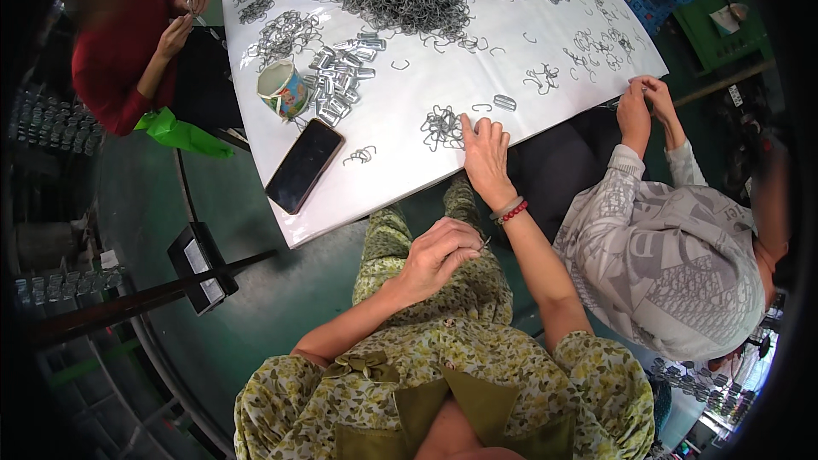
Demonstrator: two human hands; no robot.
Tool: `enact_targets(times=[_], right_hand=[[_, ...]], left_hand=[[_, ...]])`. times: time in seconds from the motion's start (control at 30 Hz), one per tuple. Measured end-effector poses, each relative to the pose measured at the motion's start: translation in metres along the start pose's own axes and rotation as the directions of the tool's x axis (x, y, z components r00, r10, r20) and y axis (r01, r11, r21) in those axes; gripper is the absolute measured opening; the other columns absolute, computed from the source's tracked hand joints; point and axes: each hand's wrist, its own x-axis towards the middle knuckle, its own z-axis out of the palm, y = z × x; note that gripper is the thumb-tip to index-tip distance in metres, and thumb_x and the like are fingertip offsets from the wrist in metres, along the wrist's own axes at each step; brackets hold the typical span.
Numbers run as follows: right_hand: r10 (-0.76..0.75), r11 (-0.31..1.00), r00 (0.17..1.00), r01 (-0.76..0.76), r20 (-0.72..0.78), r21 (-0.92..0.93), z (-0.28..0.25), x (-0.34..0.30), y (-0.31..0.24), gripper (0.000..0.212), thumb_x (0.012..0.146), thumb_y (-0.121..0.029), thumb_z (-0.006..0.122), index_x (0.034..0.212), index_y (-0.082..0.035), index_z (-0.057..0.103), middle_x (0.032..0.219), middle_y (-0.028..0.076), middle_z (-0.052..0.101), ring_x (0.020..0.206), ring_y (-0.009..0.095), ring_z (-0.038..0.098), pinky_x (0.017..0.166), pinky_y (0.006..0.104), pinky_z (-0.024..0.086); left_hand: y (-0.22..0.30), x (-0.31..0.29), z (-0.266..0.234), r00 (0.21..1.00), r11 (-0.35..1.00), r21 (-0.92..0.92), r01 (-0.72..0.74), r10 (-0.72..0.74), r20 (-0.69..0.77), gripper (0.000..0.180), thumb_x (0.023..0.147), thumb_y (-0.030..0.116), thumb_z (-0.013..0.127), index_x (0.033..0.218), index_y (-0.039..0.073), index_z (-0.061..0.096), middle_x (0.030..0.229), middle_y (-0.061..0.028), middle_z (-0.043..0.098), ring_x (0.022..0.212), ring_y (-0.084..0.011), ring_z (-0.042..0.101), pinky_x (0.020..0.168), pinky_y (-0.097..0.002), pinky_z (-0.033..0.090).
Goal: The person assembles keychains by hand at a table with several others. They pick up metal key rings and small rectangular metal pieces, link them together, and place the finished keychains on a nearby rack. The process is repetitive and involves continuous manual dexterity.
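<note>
Apparently, a metal bit (486,242) is pinched in the left hand (436,257), mid-frame; above, the right hand (487,158) is laid beside the hooks (441,129) (kept near, presumably, for easy picking), though whether it grips anything cannot be told.

The heaped hooks (407,2) look like dull metal, the buckles (345,75) shinier and smoother. The phone (304,166) has a smooth, glossy front; the trousers (388,247) are matt cloth.
</note>
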Motion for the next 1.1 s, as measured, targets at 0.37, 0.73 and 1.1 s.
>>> enact_targets(times=[0.37, 0.73, 1.1], right_hand=[[-0.01, 0.935, 0.992, 0.053, -0.122, 0.352, -0.026, -0.007, 0.009, 0.018, 0.075, -0.005, 0.066, 0.093, -0.008, 0.068, 0.081, 0.006, 0.052, 0.083, 0.026, 0.048, 0.073, 0.0377, 0.038], [-0.165, 0.974, 0.986, 0.16, 0.018, 0.158, -0.027, 0.011, -0.005, 0.008, 0.077, -0.001, 0.059, 0.084, -0.003, 0.06, 0.088, 0.009, 0.051, 0.087, 0.028, 0.045, 0.076, 0.0391, 0.037], [0.114, 0.901, 0.986, -0.153, 0.118, 0.405, -0.025, 0.063, 0.012, 0.006, 0.077, -0.002, 0.06, 0.083, -0.001, 0.062, 0.079, 0.016, 0.064, 0.081, 0.035, 0.057, 0.073, 0.0432, 0.045]], left_hand=[[-0.001, 0.0, -0.009, 1.0, 0.999, 0.022, 0.024, -0.023, -0.017, 0.011, 0.077, 0.002, 0.068, 0.085, 0.001, 0.06, 0.085, -0.0099, 0.063, 0.087, -0.0257, 0.062, 0.075, -0.0362, 0.05], [0.006, 0.004, -0.012, 0.999, 1.0, 0.016, 0.026, -0.025, -0.041, 0.012, 0.078, 0.002, 0.067, 0.087, 0.002, 0.06, 0.086, -0.0099, 0.063, 0.087, -0.0251, 0.062, 0.075, -0.0364, 0.049], [0.011, -0.002, -0.013, 0.998, 1.0, 0.019, 0.02, -0.019, -0.052, 0.011, 0.077, 0.002, 0.067, 0.086, 0.001, 0.061, 0.086, -0.0105, 0.063, 0.087, -0.0253, 0.062, 0.074, -0.0366, 0.049]])
